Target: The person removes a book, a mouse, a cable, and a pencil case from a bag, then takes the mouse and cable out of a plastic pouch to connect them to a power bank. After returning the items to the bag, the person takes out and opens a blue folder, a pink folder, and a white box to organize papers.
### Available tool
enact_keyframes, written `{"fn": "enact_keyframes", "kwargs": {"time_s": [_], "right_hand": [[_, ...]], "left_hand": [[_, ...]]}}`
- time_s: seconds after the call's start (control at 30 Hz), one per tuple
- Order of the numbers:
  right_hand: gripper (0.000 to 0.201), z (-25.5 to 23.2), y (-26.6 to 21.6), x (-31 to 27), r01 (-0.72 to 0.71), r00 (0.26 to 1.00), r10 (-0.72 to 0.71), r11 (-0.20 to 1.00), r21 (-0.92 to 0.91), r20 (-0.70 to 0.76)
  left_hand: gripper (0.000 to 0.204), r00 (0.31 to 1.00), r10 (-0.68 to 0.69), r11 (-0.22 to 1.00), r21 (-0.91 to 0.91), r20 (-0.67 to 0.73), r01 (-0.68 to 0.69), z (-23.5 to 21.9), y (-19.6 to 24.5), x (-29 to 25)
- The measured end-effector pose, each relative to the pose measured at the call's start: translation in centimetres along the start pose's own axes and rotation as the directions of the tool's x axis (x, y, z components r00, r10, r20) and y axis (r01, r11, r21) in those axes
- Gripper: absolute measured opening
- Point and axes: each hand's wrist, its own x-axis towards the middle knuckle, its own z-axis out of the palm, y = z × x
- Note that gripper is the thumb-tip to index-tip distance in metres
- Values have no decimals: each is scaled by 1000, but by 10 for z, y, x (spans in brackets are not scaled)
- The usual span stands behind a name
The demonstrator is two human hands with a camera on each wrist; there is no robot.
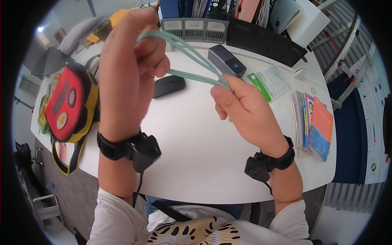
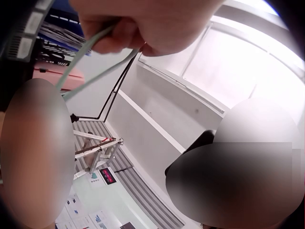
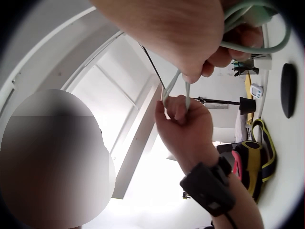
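A pale green cable [image 1: 192, 51], doubled into a long loop, stretches between my two hands above the white table [image 1: 196, 163]. My left hand [image 1: 134, 61] is raised higher, fingers curled round one end of the loop. Lower and to the right, my right hand [image 1: 245, 106] pinches the other end between thumb and fingers. In the left wrist view two strands of cable [image 2: 78, 57] run down from the left fingers. The right wrist view shows a further curl of cable [image 3: 257, 50] beyond the right hand, its end partly hidden by the fingers.
Behind the hands lie a black mouse [image 1: 171, 85], a dark power bank [image 1: 227, 60] with a lit display and a green-and-white packet [image 1: 271, 83]. A red backpack [image 1: 69, 102] stands left, books [image 1: 320, 126] lie right, and a black file rack [image 1: 261, 41] lines the back.
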Motion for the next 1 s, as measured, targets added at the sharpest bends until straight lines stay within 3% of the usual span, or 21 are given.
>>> {"fn": "enact_keyframes", "kwargs": {"time_s": [0.07,0.1,0.13,0.17,0.2,0.23,0.27,0.33,0.37,0.43,0.47,0.53,0.6,0.67,0.7,0.73,0.77,0.8,0.87,0.93,1.0], "right_hand": [[35,-10,-8,-1,-31,998,32,999,-14,57],[38,-12,-10,-1,-100,994,103,993,-63,41],[43,-14,-11,0,-169,985,172,979,-111,21],[43,-14,-10,0,-170,985,173,979,-109,16],[37,-13,-7,0,-56,998,62,962,-269,13],[31,-11,-4,0,57,998,-48,905,-421,31],[31,-10,1,0,56,998,-48,905,-421,30],[16,-7,8,-3,242,965,-264,866,-437,12],[12,-7,5,-7,183,976,-217,894,-408,-38],[12,-11,-9,-6,130,985,-164,922,-365,-63],[12,-13,-12,-6,77,989,-112,944,-322,-92],[13,-12,-9,-6,146,977,-192,915,-375,-88],[15,-8,-12,-8,179,972,-224,907,-380,-76],[15,-5,-12,-7,199,967,-245,900,-388,-74],[15,-4,-12,-7,216,962,-265,895,-391,-74],[15,-3,-12,-7,216,962,-263,895,-390,-71],[14,-3,-12,-6,216,945,-309,839,-499,-111],[13,-3,-12,-6,205,922,-358,771,-603,-145],[12,0,-7,-3,232,902,-403,757,-611,-156],[13,8,-1,-2,258,878,-447,741,-620,-168],[18,24,4,-2,268,857,-463,773,-575,-224]], "left_hand": [[29,998,3,887,461,-55,22,11,6,0],[28,998,-45,808,586,-38,59,8,13,2],[28,998,-46,808,586,-33,57,9,9,2],[26,959,227,442,859,171,-258,9,4,0],[27,815,358,-74,884,455,-461,10,1,-3],[33,797,265,-210,839,543,-502,27,6,-14],[30,800,172,-77,818,574,-571,41,2,-24],[22,864,-131,-43,868,486,-495,58,-4,-45],[22,867,-129,-42,871,481,-490,60,-12,-46],[19,913,-46,227,895,404,-385,55,-31,-45],[19,913,-44,226,895,405,-386,53,-35,-41],[41,943,-128,352,903,308,-247,48,-43,-30],[52,940,-50,363,883,337,-297,42,-49,-24],[59,964,-121,410,897,235,-167,43,-45,-21],[59,965,-120,410,897,232,-164,40,-47,-19],[58,975,-34,448,875,220,-182,37,-50,-18],[58,978,52,482,852,204,-203,35,-52,-18],[58,978,53,482,853,203,-203,34,-49,-17],[54,977,-192,642,764,92,54,35,-37,-14],[48,973,-212,679,730,94,78,37,-38,-15],[43,990,-136,872,479,36,102,36,-50,-18]]}}
